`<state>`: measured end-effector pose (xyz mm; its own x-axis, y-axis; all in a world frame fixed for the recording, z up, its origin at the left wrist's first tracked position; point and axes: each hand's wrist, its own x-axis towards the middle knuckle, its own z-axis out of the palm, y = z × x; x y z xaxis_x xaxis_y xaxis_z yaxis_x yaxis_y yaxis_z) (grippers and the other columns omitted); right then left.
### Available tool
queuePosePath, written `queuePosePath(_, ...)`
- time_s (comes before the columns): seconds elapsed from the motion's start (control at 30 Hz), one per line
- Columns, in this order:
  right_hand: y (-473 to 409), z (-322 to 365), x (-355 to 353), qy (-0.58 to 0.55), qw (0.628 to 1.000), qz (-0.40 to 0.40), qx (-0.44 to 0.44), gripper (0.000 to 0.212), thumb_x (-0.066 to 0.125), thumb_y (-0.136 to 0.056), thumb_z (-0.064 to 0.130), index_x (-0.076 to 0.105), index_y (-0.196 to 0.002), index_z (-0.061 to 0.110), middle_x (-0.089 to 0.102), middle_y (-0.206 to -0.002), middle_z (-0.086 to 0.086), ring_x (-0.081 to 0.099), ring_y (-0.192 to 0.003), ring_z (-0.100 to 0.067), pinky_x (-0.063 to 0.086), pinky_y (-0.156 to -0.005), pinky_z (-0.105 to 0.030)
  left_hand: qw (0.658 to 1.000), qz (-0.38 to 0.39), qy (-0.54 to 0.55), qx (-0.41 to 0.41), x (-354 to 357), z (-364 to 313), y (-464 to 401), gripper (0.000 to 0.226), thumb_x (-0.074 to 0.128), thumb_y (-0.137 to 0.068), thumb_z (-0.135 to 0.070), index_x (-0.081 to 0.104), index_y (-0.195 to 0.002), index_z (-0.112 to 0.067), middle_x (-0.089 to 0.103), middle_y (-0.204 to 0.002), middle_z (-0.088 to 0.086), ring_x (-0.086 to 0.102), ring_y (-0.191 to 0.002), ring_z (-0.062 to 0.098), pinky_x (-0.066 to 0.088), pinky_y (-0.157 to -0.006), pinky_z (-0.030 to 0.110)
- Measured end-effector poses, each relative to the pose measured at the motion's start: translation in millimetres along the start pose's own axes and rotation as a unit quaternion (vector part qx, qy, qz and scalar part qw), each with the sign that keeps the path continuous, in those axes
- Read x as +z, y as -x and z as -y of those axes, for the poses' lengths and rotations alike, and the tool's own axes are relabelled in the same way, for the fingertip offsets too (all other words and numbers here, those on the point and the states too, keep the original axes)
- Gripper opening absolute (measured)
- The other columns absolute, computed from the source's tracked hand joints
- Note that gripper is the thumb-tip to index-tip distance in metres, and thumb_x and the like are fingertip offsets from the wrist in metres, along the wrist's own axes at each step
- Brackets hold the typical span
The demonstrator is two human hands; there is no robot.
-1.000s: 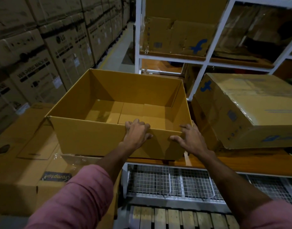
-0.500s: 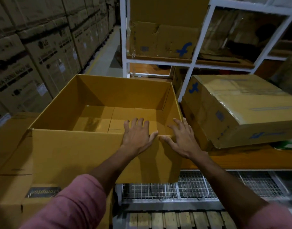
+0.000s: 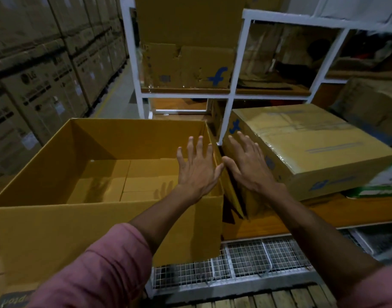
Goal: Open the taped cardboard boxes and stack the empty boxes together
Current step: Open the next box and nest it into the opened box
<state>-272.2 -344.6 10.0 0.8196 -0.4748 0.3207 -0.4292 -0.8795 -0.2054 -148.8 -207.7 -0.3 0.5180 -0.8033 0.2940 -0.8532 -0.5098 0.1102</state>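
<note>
Warehouse shelf [image 3: 319,215]: open box [image 3: 84,227] left, taped box [image 3: 312,147] right; left hand [image 3: 198,172] and right hand [image 3: 248,167] between, fingers spread, grasping nothing.

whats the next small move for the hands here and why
Probably reach both hands to the taped box: the open box looks empty, and the left hand and right hand are open, holding nothing, the right hand already over the taped box's near edge.

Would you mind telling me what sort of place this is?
Likely a warehouse: stacked cartons line an aisle, a white rack holds boxes, and a taped box sits beside an open box.
</note>
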Motion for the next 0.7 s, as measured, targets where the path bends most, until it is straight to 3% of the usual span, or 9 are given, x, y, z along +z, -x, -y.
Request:
queuePosePath(0.17,-38.6,-58.7,-38.9,-0.028,0.998,-0.050,0.007,0.071,0.029,-0.099,0.064,0.038,-0.153,0.019,0.039,-0.156,-0.018,0.040,-0.141,-0.039,0.037,-0.113,-0.055,1.000,-0.010,0.021,0.000,-9.7,-51.9,-48.2,0.073,0.029,-0.100,-0.064,0.024,-0.158,-0.021,0.011,-0.168,0.011,0.002,-0.154,0.038,0.011,-0.117,0.066)
queuePosePath(0.33,-66.6,-170.5,-54.0,-0.010,0.999,0.022,0.041,0.073,0.031,-0.099,0.068,0.030,-0.158,0.025,0.028,-0.164,-0.015,0.028,-0.149,-0.036,0.027,-0.118,-0.053,0.999,0.024,0.042,-0.012,5.5,-121.6,-109.3,0.075,0.030,-0.097,-0.070,0.028,-0.157,-0.025,0.007,-0.168,0.009,-0.005,-0.153,0.041,0.006,-0.116,0.069)
queuePosePath(0.47,-72.1,-257.7,-60.5,0.011,0.995,0.083,0.059,0.078,0.026,-0.097,0.075,0.022,-0.160,0.029,0.020,-0.167,-0.015,0.021,-0.152,-0.037,0.020,-0.121,-0.058,0.996,0.050,0.038,-0.071,31.6,-180.1,-152.8,0.077,0.029,-0.095,-0.074,0.028,-0.156,-0.027,0.005,-0.169,0.011,-0.009,-0.152,0.045,0.001,-0.116,0.070)
queuePosePath(0.57,-76.1,-311.9,-68.9,0.018,0.990,0.117,0.073,0.089,0.016,-0.089,0.084,0.025,-0.158,0.028,0.020,-0.167,-0.015,0.021,-0.151,-0.040,0.018,-0.121,-0.060,0.988,0.073,0.017,-0.133,47.1,-218.1,-183.0,0.079,0.023,-0.094,-0.076,0.028,-0.157,-0.028,0.007,-0.170,0.012,-0.004,-0.152,0.050,0.007,-0.115,0.074)
queuePosePath(0.7,-83.2,-365.5,-75.0,0.032,0.986,0.139,0.082,0.065,0.025,-0.099,0.071,0.036,-0.148,0.030,0.026,-0.161,-0.013,0.024,-0.146,-0.041,0.017,-0.117,-0.059,0.973,0.112,0.013,-0.199,64.2,-246.3,-209.9,0.084,0.021,-0.092,-0.079,0.027,-0.158,-0.027,0.008,-0.169,0.013,-0.001,-0.151,0.054,0.009,-0.114,0.075)
